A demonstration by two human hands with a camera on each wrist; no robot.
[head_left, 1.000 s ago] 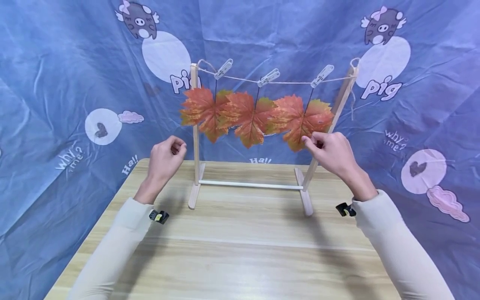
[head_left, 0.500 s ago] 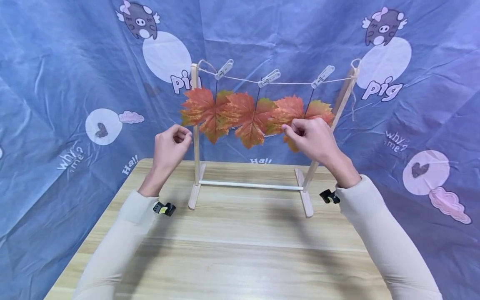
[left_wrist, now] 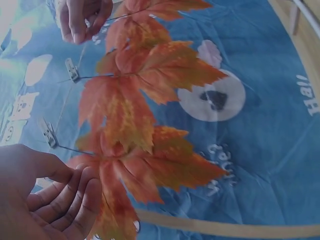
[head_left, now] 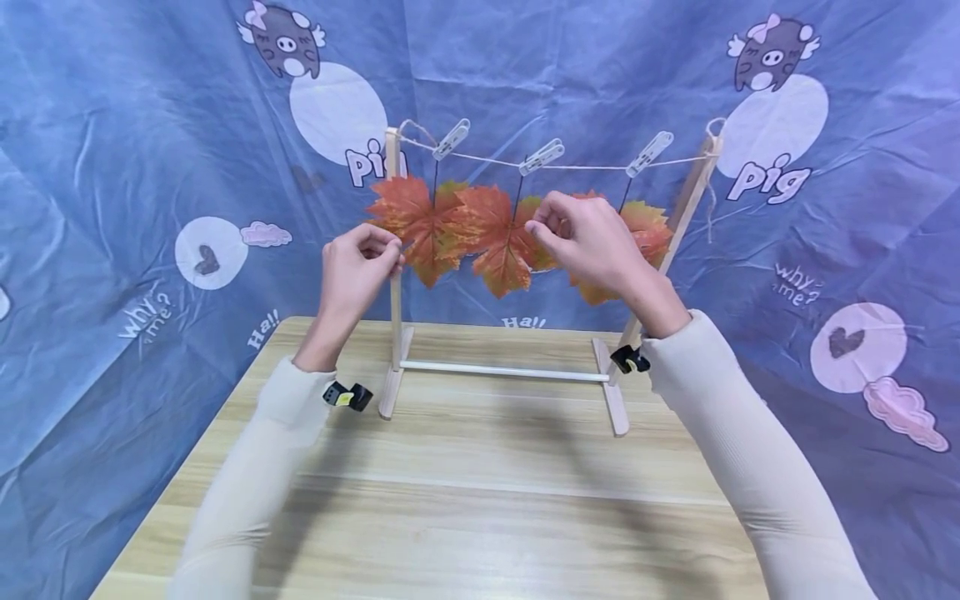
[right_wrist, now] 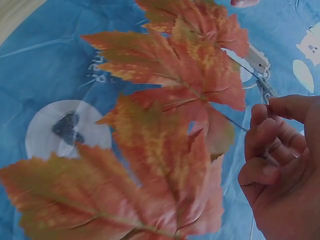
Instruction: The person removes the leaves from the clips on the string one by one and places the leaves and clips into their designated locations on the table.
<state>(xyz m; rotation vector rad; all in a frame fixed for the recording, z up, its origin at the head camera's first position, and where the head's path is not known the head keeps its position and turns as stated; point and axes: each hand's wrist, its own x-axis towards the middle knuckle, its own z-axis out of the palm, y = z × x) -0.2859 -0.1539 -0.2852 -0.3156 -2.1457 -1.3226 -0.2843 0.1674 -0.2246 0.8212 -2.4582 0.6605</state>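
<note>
Three orange-red maple leaves hang by their dark stems in a row: a left leaf [head_left: 411,212], a middle leaf [head_left: 495,242] and a right leaf [head_left: 651,232]. White clothespins [head_left: 452,139] grip the stems on a thin string [head_left: 588,167]. My left hand [head_left: 352,271] is held up beside the left leaf, fingers loosely curled around nothing; the left wrist view shows its fingertips close to that leaf. In front of the right leaf is my right hand [head_left: 592,242], partly covering it. Its fingers are loosely bent and hold nothing, with the thumb toward the middle leaf.
The string is tied between two wooden posts [head_left: 395,308] on flat feet, joined low down by a white rod [head_left: 502,370]. This rack stands on a wood-grain table [head_left: 480,500]. A blue cloth [head_left: 135,208] printed with pigs hangs behind and along both sides.
My right hand has moved up and left, from the right leaf's lower edge toward the middle leaf. The left hand has risen and shifted right toward the left leaf. The leaves stay hanging.
</note>
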